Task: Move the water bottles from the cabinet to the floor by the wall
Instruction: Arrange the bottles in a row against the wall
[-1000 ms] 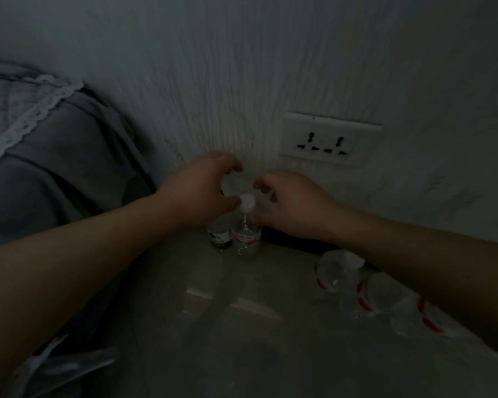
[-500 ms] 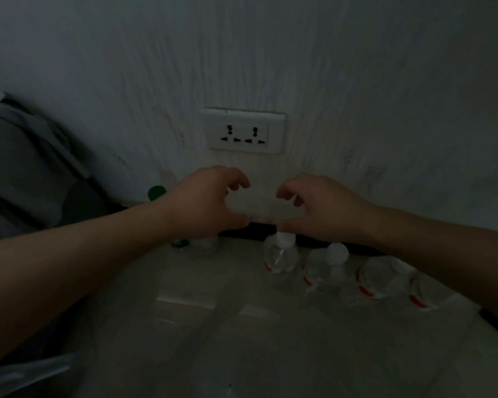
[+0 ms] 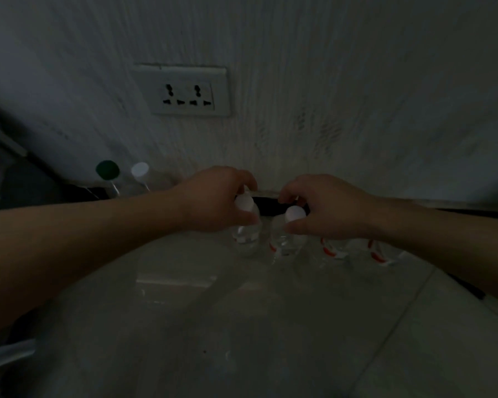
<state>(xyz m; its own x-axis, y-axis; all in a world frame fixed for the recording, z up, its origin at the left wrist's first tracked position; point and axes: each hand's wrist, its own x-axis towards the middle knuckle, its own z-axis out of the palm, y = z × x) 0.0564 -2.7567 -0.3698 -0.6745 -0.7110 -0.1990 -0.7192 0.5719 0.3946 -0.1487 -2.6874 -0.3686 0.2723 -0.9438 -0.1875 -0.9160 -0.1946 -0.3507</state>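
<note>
both hands pinch bottle necks on the floor by the wall.
your left hand grips one bottle, right hand its neighbour; half a second ago both hovered empty, so you're straightening the row.

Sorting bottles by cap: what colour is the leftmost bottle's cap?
Dark green cap, clearest in the head view.

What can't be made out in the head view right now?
- Grip: left hand and right hand curl over two white-capped bottles; contact is hidden under the fingers.
- Two red-labelled bottles at right: tops hidden behind the right forearm.
- Green-capped bottle and its neighbour: bodies hidden by the left forearm.
- Label text: too dim and blurred.
- Cabinet: out of frame.
</note>
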